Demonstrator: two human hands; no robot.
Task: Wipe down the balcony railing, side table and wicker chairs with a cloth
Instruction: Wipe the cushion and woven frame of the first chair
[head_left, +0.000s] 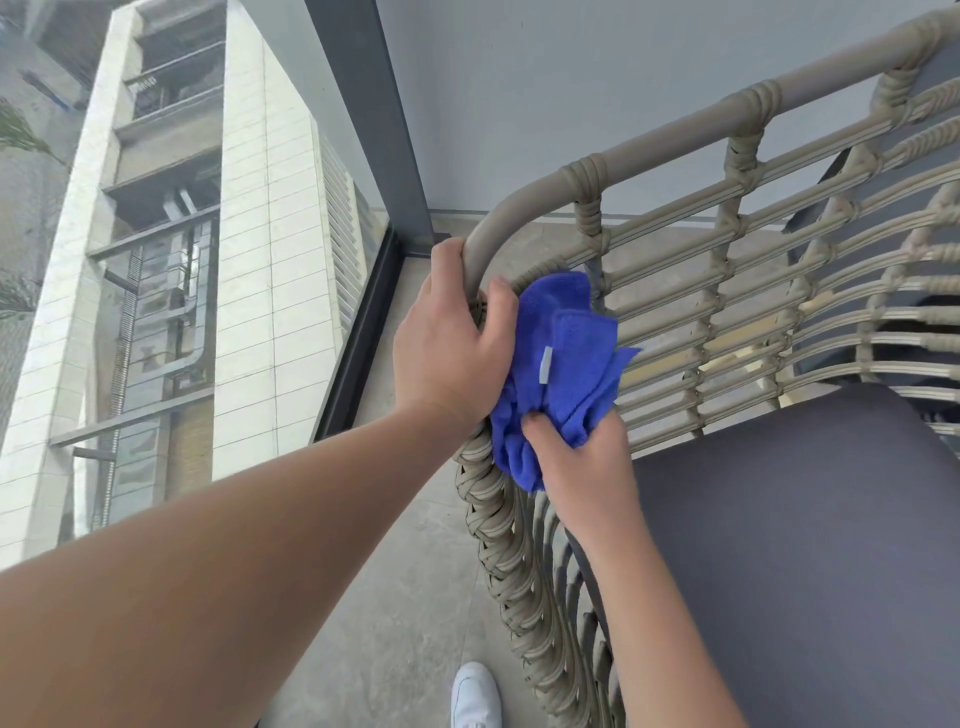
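Note:
A beige wicker chair (691, 156) with a dark grey seat cushion (810, 519) fills the right half of the view. My left hand (457, 338) grips the curved corner of the chair's top frame tube. My right hand (587, 457) holds a bunched blue microfibre cloth (561, 364) against the woven slats just inside that corner. The cloth has a small white tag and hangs partly behind my left hand.
A glass balcony panel with a dark frame post (374, 119) runs along the left, with a tall building behind it. A grey wall (571, 78) stands behind the chair. The tiled floor (405, 597) lies between glass and chair. A white shoe (475, 696) shows below.

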